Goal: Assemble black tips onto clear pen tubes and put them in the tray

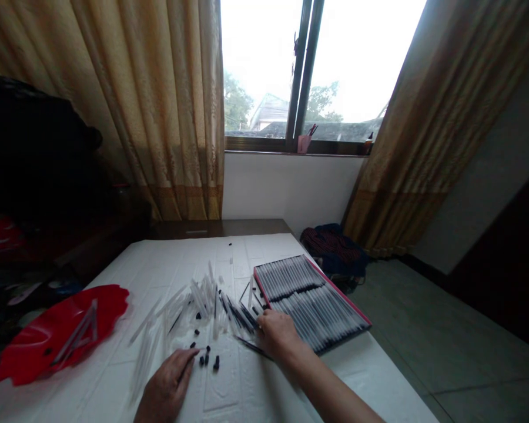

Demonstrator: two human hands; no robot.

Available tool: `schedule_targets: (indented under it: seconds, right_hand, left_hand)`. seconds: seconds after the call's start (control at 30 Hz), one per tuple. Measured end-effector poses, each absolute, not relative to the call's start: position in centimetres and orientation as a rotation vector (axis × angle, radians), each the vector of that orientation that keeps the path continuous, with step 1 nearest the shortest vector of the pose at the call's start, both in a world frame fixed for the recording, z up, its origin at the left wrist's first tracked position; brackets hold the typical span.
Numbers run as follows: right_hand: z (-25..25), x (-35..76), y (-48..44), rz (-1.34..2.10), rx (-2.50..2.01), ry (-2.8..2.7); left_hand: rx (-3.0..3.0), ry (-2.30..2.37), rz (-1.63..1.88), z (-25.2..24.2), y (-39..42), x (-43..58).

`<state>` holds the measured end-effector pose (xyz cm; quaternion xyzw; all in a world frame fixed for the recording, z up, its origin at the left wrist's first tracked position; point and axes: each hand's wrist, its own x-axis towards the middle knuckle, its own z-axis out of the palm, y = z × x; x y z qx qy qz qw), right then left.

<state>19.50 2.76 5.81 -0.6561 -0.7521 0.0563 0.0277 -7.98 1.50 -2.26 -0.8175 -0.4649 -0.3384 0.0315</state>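
My left hand (pixel 170 379) is low over the white table, its thumb and forefinger pinched together. A small pale tip shows at the fingertips, too small to name. Close by lie several small black caps (pixel 216 363). My right hand (pixel 278 333) is curled at the near end of a heap of thin black pen-like sticks (pixel 238 314); its fingertips are partly hidden, so what they grip does not show. Beside it is a red-edged tray (pixel 321 269) holding two rows of clear, dark-ended pens (pixel 320 314). Loose clear tubes (pixel 203 296) are spread left of the sticks.
A red scalloped plate (pixel 110 294) with a few clear tubes stands at the table's left. The white tabletop (pixel 264 244) reaches to a wooden edge below the window. Dark folded cloth (pixel 335 247) is beyond the right edge. A pink cup (pixel 304 144) stands on the sill.
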Motion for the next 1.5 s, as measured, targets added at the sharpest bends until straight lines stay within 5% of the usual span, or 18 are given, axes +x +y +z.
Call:
schedule_targets:
  seconds: [0.67,1.2,1.5]
  right_hand:
    - [6.4,19.0,4.3,0.323,-2.182,-2.255]
    - [4.6,21.5,0.6,0.448,-1.709,-1.922]
    - [4.3,21.3,0.0,0.753,-1.443,-1.661]
  left_hand:
    - [-2.528,-1.494,-1.124,-2.4,1.3,-7.7]
    - [-2.619,-1.693,-0.974,-1.2,1.1,-7.1]
    - [-2.845,-1.155,-0.634,0.7,-1.9,0.1]
